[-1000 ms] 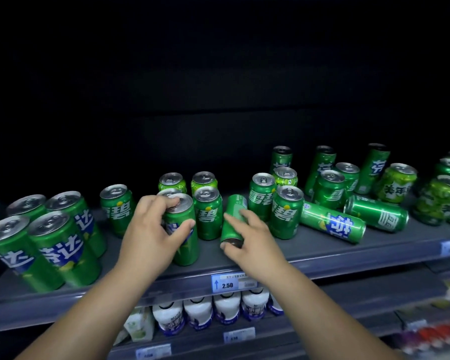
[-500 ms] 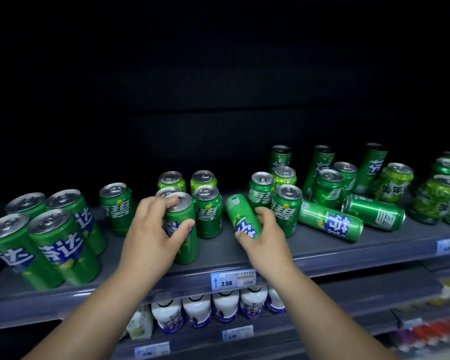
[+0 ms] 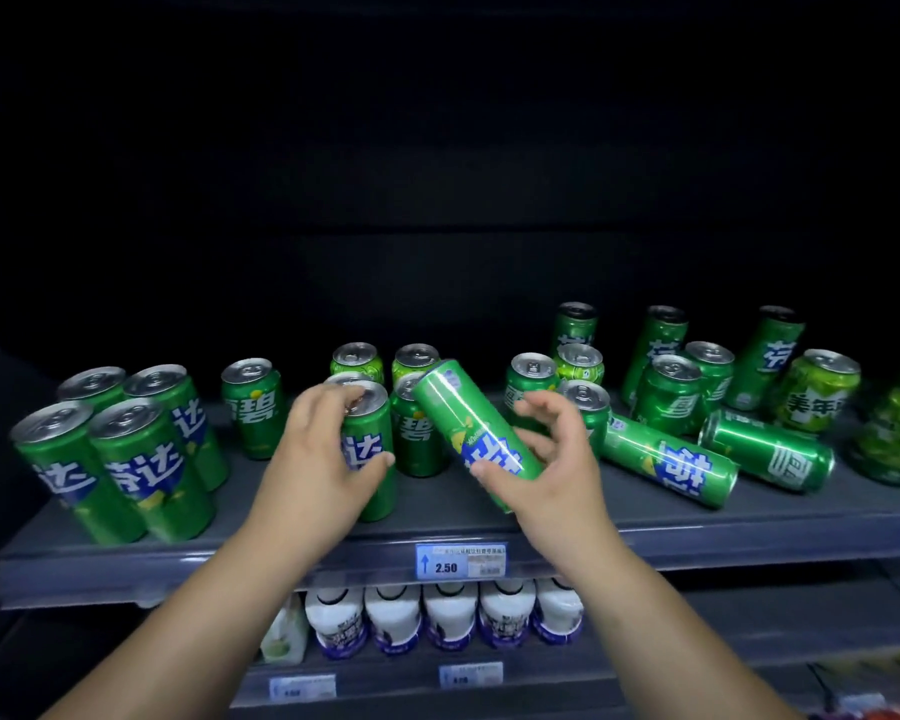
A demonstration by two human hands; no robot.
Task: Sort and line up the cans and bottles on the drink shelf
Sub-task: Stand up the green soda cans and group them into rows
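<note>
At 6 o'clock the price tag (image 3: 461, 560) is seen on the shelf edge (image 3: 697, 543). Above it, a slim green can (image 3: 476, 431), earlier lying low, has been raised and tilted toward 11 o'clock, pinched loosely by the right hand (image 3: 546, 459). An upright can (image 3: 370, 449) is still clasped by the left hand (image 3: 318, 454). Farther at 2 o'clock, two toppled cans (image 3: 666, 459) are left lying

On my feed, a blue price tag (image 3: 461, 560) reading 2.50 sits on the shelf's front edge. Below it I see a row of white bottles (image 3: 450, 615) with purple labels, and a pale carton (image 3: 283, 636) just left of them.
</note>
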